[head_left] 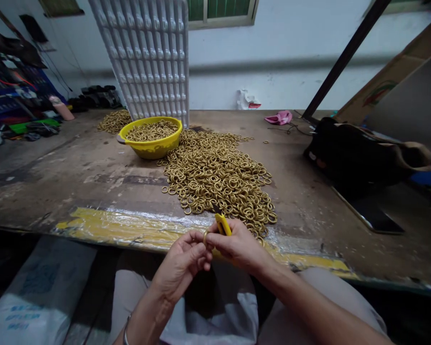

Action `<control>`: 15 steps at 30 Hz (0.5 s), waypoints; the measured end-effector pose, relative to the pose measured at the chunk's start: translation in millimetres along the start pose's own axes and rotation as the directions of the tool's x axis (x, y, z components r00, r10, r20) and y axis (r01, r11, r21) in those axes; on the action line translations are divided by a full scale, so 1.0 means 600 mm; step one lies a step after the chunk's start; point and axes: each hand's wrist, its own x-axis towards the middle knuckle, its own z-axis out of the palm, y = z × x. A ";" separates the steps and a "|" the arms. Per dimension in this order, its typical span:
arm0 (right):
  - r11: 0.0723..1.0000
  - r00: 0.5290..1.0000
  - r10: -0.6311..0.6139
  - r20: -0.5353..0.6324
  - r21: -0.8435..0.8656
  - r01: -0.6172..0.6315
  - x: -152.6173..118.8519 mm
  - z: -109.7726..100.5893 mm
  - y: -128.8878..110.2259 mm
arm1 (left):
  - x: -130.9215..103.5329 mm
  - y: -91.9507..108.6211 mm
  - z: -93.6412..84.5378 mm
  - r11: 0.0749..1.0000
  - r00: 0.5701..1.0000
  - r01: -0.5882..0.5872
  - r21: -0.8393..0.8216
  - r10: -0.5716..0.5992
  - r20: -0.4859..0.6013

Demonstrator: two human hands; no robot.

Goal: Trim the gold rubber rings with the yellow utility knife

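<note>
Near the table's front edge, my left hand (183,263) pinches a gold-coloured ring (205,238) between thumb and fingers. My right hand (237,244) meets it from the right, its fingertips at the same ring, and holds a yellow utility knife (223,224) whose dark tip points up and away. Just beyond my hands spreads a large pile of gold-coloured rings (215,177). A yellow basin (153,146) filled with similar rings stands at the pile's back left.
A ridged plastic tray (147,62) stands upright behind the basin. More rings (115,120) lie at the back left. On the right are a black bag (355,153), a phone-like dark slab (369,211) and a pink cloth (280,118). An open bag (215,326) hangs below my hands.
</note>
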 end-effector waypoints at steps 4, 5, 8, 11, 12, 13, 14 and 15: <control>1.000 1.000 -0.011 0.026 0.011 0.011 0.002 0.009 0.010 | -0.003 -0.006 0.002 0.990 0.986 -0.124 0.065 0.130 -0.101; 1.000 0.999 -0.022 0.045 -0.008 0.022 0.003 0.009 0.013 | -0.004 -0.006 0.002 0.988 0.982 -0.140 0.071 0.148 -0.115; 0.991 0.994 -0.067 0.092 -0.107 0.077 0.004 0.004 0.017 | -0.005 -0.002 0.000 0.984 0.979 -0.155 0.090 0.165 -0.119; 0.928 0.988 -0.146 0.053 -0.340 0.155 0.001 -0.003 0.018 | -0.006 0.003 -0.003 0.985 0.983 -0.141 0.097 0.151 -0.102; 0.873 0.982 -0.188 0.028 -0.452 0.181 -0.001 -0.004 0.018 | -0.006 0.004 -0.003 0.985 0.983 -0.144 0.095 0.153 -0.099; 0.798 0.972 -0.233 0.008 -0.569 0.196 -0.004 -0.005 0.017 | -0.007 0.004 -0.004 0.984 0.982 -0.153 0.094 0.162 -0.098; 0.710 0.963 -0.269 -0.002 -0.677 0.197 -0.007 -0.004 0.015 | -0.007 0.004 -0.004 0.981 0.980 -0.167 0.098 0.176 -0.096; 0.617 0.956 -0.292 -0.001 -0.764 0.187 -0.010 -0.003 0.014 | -0.007 0.004 -0.005 0.977 0.977 -0.180 0.110 0.191 -0.092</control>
